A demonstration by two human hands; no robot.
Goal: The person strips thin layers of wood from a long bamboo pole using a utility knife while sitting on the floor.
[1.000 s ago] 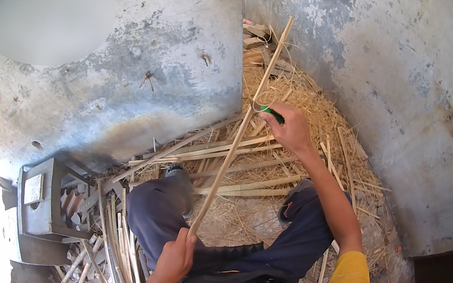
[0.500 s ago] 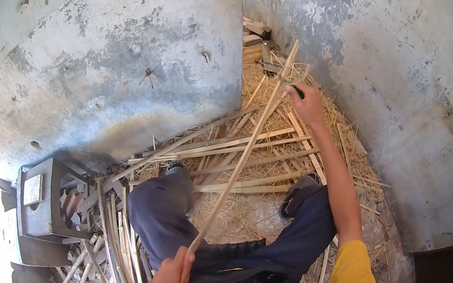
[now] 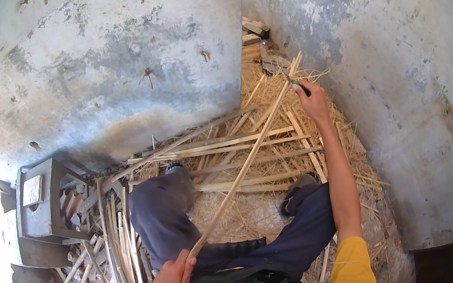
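Observation:
A long, thin bamboo strip (image 3: 242, 171) slants across the space between my knees, its far tip raised over the straw. Near my lap my left hand (image 3: 173, 276) is closed around its lower end. Out at the far end, my right hand (image 3: 313, 102) grips a knife with a green and black handle (image 3: 303, 88). The blade is small in view and lies against the strip close to its tip. Thin curled shavings (image 3: 312, 74) stand out beside the blade.
Straw-like shavings (image 3: 342, 128) and loose bamboo strips (image 3: 225, 147) cover the floor ahead of my feet. More strips (image 3: 124, 235) lie at my left, beside a grey metal frame box (image 3: 52, 196). Worn plaster walls (image 3: 153, 39) meet in the far corner, near broken bricks (image 3: 254, 29).
The strip's far tip has shifted slightly right and nearer to me. My right hand with the knife has moved a little right, and curled shavings now show by the blade.

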